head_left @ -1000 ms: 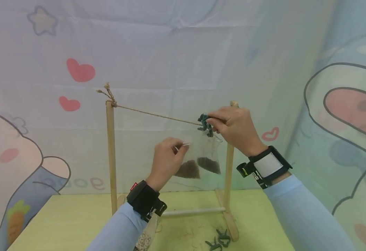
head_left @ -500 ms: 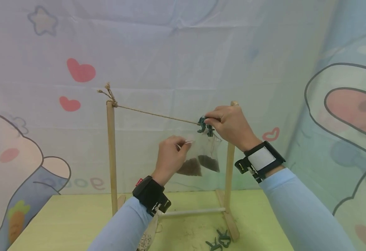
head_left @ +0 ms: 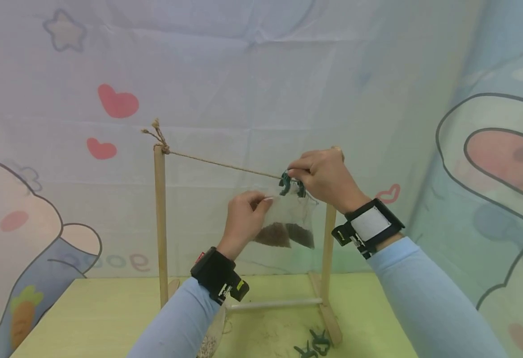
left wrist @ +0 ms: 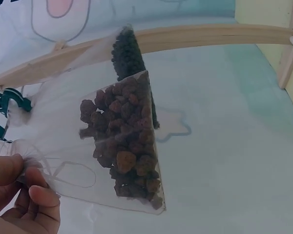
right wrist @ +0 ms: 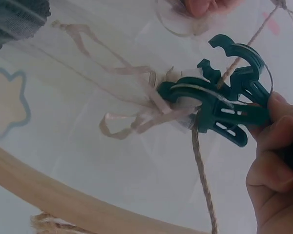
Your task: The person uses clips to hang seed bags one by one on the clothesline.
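My left hand [head_left: 248, 216] pinches the gathered top of a sheer drawstring bag [left wrist: 63, 122]; reddish-brown stones [left wrist: 122, 141] fill its bottom. My right hand [head_left: 326, 179] squeezes the handles of a green plastic clip [right wrist: 249, 66], and its jaws stand apart around the twine [head_left: 221, 164]. Just beside it, a second green clip [right wrist: 205, 105] grips the twine and the top of another sheer bag, whose ribbons [right wrist: 122, 124] dangle. Dark pebbles [left wrist: 127, 53] lie in that hanging bag. The left hand's bag top is just below and left of the open clip.
Two wooden posts [head_left: 160, 223] carry the twine, and a white rod [head_left: 279, 302] joins them low down. More green clips [head_left: 319, 342] lie on the yellow table [head_left: 100, 313]. A bag of pale bits [head_left: 209, 343] is partly hidden behind the left sleeve.
The left hand has risen slightly and moved right with its bag, closer to the clip. The right hand has shifted a little left along the twine with the clip it squeezes.
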Demonstrator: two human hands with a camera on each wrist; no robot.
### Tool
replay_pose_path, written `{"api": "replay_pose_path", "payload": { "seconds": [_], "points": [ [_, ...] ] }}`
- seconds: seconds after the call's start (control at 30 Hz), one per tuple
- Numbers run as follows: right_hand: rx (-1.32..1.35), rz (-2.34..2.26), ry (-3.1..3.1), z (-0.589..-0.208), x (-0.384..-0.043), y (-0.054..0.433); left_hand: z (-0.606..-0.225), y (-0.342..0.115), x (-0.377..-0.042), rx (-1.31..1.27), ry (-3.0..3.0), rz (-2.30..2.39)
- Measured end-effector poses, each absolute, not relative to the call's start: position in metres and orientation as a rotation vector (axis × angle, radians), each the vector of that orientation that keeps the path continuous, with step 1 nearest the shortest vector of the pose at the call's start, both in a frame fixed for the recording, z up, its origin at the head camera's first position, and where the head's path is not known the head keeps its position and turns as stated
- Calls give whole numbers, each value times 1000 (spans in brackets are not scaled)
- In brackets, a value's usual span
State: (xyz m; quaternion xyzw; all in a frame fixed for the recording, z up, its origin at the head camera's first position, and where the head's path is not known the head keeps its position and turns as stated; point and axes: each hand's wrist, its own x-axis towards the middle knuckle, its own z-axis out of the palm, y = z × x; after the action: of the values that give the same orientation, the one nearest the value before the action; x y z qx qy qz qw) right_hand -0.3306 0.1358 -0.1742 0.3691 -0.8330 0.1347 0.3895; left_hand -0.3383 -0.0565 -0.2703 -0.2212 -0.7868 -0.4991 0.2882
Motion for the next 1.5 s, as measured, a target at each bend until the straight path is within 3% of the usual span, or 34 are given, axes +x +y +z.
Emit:
{"api": "replay_pose_path", "payload": {
  "seconds": [0.47,0.77,1.27,1.5],
  "points": [
    [824,399,-2334,-170,-326,127,-261,-51,-332,-644,-2069,-1492],
    [1011,437,-2395,-167,-327,129,-264,-54,-338,-632,-2042,-1573],
    [1053,464,-2230,-181,-317,137,-288,-94,-316,-706,-2281,-1202],
    [1057,551,-1937,-216,-306,151,-304,-116,-295,-699,-2248,-941]
  ]
}}
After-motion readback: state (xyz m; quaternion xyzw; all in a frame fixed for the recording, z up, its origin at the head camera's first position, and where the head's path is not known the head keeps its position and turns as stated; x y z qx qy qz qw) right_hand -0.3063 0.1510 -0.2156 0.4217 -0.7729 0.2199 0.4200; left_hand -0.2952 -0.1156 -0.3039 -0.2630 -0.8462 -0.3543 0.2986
